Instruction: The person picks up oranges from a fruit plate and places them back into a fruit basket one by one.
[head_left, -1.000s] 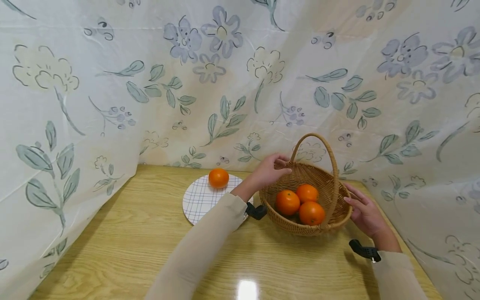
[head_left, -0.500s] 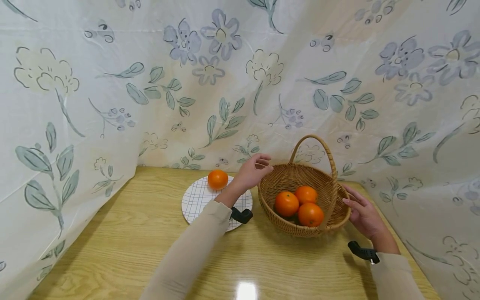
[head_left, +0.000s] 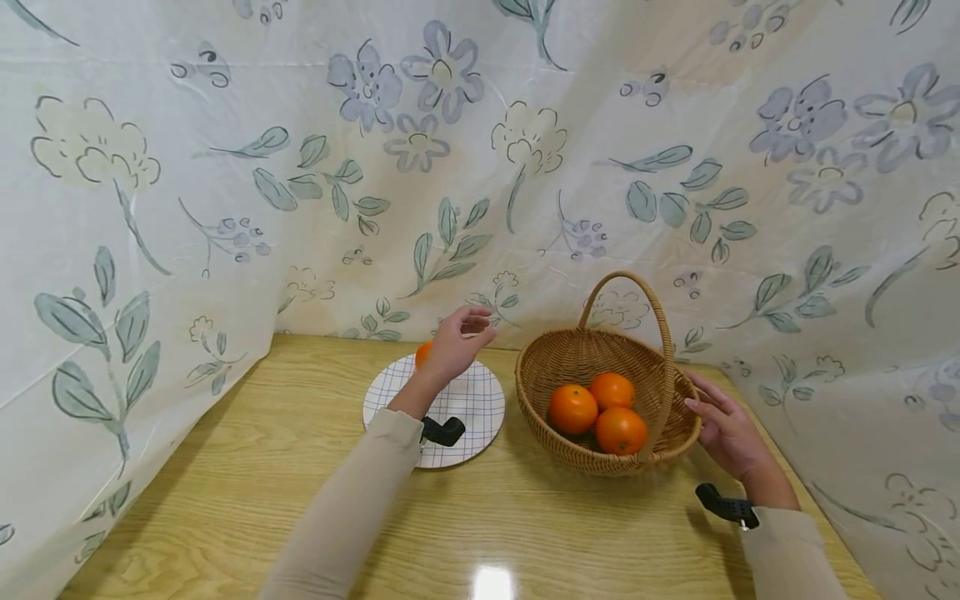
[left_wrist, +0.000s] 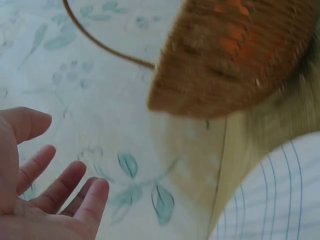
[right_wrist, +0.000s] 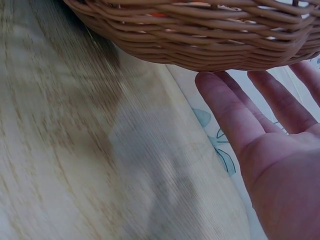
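Observation:
A brown wicker basket (head_left: 551, 350) with a tall arched handle stands on the right, holding three oranges (head_left: 619, 431). My right hand (head_left: 729, 433) is at its right rim; in the right wrist view the fingers (right_wrist: 227, 107) are fairly straight and their tips meet the woven side. Left of the basket lies a round white plate (head_left: 480, 408) with a blue grid. Above it hovers my left hand (head_left: 455, 343), loosely bent and with nothing in it. Behind that hand, a single orange (head_left: 423, 354) on the plate is partly hidden.
The light wooden table (head_left: 225, 467) carries the basket and the plate. A floral cloth (head_left: 375, 208) hangs along the back and both sides, close behind the basket. Each wrist wears a black camera mount.
My left hand has left the basket's left rim and moved left over the plate, now covering part of the orange there. The right hand and the basket have hardly moved.

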